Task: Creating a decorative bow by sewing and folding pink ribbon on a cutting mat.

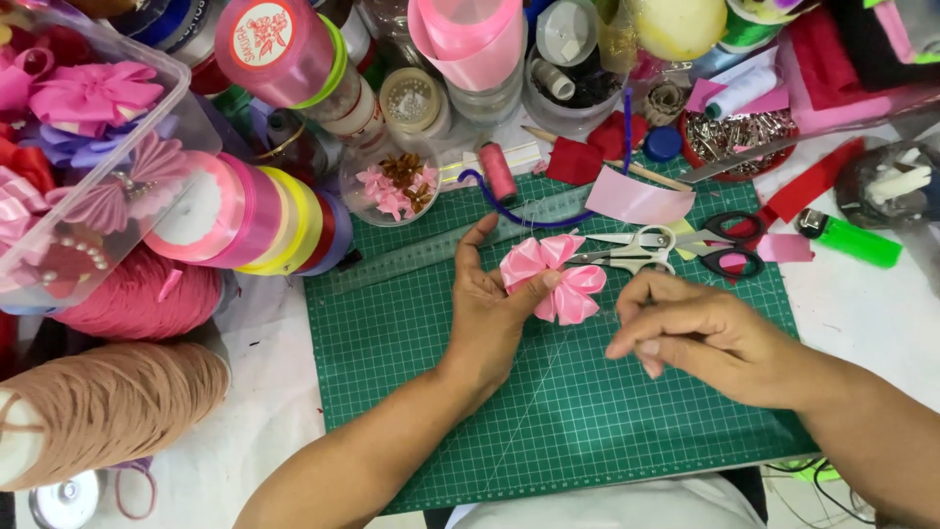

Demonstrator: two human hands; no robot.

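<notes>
I see bright, even light falling from above across the green cutting mat, with colours saturated and no harsh glare. Shadows are soft and short: a faint one sits under my left hand and another beneath my right hand. The right fingertips smear slightly with motion blur. The white tabletop at right runs close to overexposed. A mild sheen shows on the ribbon spools. The wide lens bends the upper clutter outward, and the near yarn cone looks soft.
</notes>
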